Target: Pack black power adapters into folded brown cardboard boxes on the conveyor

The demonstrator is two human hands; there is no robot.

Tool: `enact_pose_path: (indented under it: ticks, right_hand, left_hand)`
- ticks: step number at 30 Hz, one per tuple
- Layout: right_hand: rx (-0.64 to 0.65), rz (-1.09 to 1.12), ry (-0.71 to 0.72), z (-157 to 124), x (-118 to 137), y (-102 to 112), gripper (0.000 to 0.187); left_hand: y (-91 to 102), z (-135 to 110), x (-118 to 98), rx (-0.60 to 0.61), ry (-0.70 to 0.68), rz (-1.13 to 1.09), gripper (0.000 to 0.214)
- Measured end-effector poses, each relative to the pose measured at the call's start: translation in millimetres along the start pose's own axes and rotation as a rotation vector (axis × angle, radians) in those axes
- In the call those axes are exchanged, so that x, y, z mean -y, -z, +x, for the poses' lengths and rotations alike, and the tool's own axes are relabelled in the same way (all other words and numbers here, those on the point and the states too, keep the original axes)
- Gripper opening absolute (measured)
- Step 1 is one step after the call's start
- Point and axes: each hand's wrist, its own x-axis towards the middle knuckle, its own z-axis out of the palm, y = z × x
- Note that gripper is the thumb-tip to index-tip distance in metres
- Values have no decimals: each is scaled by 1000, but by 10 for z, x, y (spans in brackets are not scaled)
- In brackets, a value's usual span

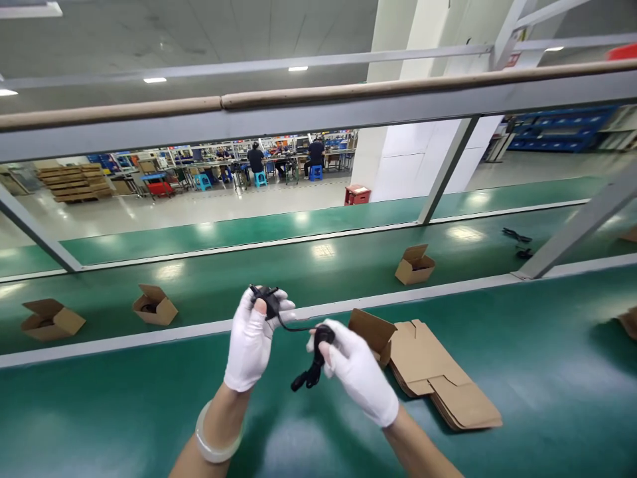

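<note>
A black adapter is gripped in the gloved left hand (250,348); now the bundled cable (317,362) is held in the gloved right hand (359,373), its end left dangling, a stretch of cord (297,329) strung between! Close by, an open box (369,332) is flanked by stacked flat cartons (442,378); beyond, three small boxes (162,312) are spread out.

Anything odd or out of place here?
Nothing looks spilled or damaged. A dark cable-like bundle and a smaller dark item lie unboxed at right on the middle green strip, where open cardboard boxes stand. The left hand and right hand are gloved, yet their thumb tips look bare.
</note>
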Motion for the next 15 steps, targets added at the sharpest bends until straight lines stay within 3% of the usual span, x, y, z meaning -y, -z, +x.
enact_pose_path:
  ticks: [3,6,8,10,13,15]
  right_hand:
    - [-127,-5,31,11,71,94,26]
    - [-99,-112,82,38,57,110,19]
    - [-89,-150,91,27,25,121,10]
    - [-137,-140,101,-2,-16,157,11]
    - [-313,-96,147,-27,-116,304,18]
    - [-434,-144,178,-12,-224,468,21]
  left_hand:
    - [46,-164,238,66,177,136,33]
    - [-5,-319,372,145,279,283,40]
    - [-61,-363,376,195,281,347,41]
    - [-107,-347,369,265,249,389,42]
    - [-117,-240,493,351,207,420,46]
    - [-82,-153,717,317,214,460,49]
